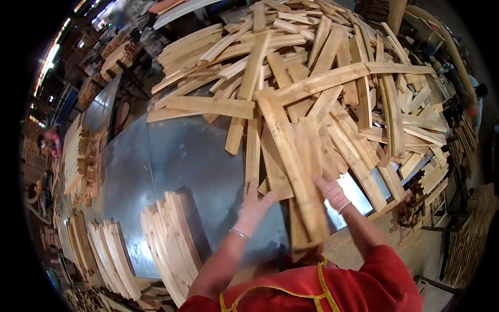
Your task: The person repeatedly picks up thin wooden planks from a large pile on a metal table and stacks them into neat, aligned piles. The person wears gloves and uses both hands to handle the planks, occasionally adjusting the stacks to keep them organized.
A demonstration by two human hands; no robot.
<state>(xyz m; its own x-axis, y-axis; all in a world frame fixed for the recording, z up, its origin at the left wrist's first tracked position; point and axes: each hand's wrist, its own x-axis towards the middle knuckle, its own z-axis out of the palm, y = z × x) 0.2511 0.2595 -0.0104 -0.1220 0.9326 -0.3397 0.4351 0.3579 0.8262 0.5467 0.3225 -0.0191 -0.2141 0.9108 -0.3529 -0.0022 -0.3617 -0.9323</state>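
Both my hands wear thin pale gloves at the near edge of a large heap of wooden boards. My left hand (253, 210) is open, thumb apart, with its fingertips at the near end of a narrow board (252, 156). My right hand (332, 194) is closed at the lower end of a blurred wooden board (309, 148); its fingertips are partly hidden. Between my hands a long board (291, 156) slopes toward my body, its near end blurred. Beneath it, another board (299, 223) reaches over the table edge.
The heap (332, 52) covers the far and right parts of the metal table (182, 151). Neat stacks of slats (169, 239) stand at the near left, with a further stack (80, 161) behind. A ribbed hose (457, 52) hangs at the right. Another person (138, 21) stands at the far left.
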